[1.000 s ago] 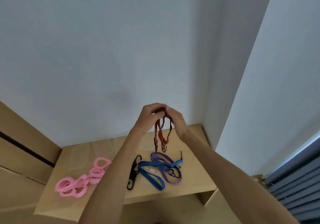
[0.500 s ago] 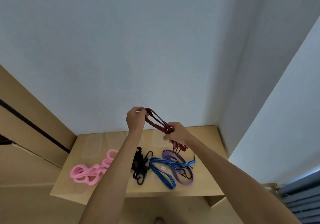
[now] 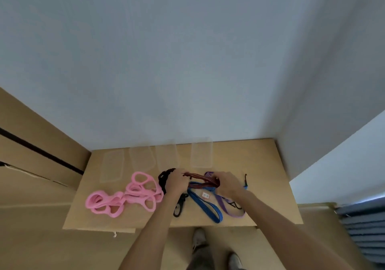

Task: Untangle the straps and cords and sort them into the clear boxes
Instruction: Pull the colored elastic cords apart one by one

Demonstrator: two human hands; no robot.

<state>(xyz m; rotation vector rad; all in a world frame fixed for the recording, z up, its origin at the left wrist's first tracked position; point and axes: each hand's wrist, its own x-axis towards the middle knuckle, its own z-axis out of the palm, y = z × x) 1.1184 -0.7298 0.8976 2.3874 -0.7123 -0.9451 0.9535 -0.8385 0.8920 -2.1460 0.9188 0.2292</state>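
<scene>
Pink strap [image 3: 125, 196] lies left on the table [image 3: 264, 186], four clear boxes [image 3: 201, 155] behind. Left hand [image 3: 176, 183] and right hand [image 3: 227, 183], fingers curled, each pinch an end of the folded red cord [image 3: 203, 179] above the blue strap [image 3: 206, 206]. Judging from this, keep the folds tight and lower it into a box without snagging the others

Black cord [image 3: 164, 177] partly behind left hand [image 3: 177, 183]
</scene>
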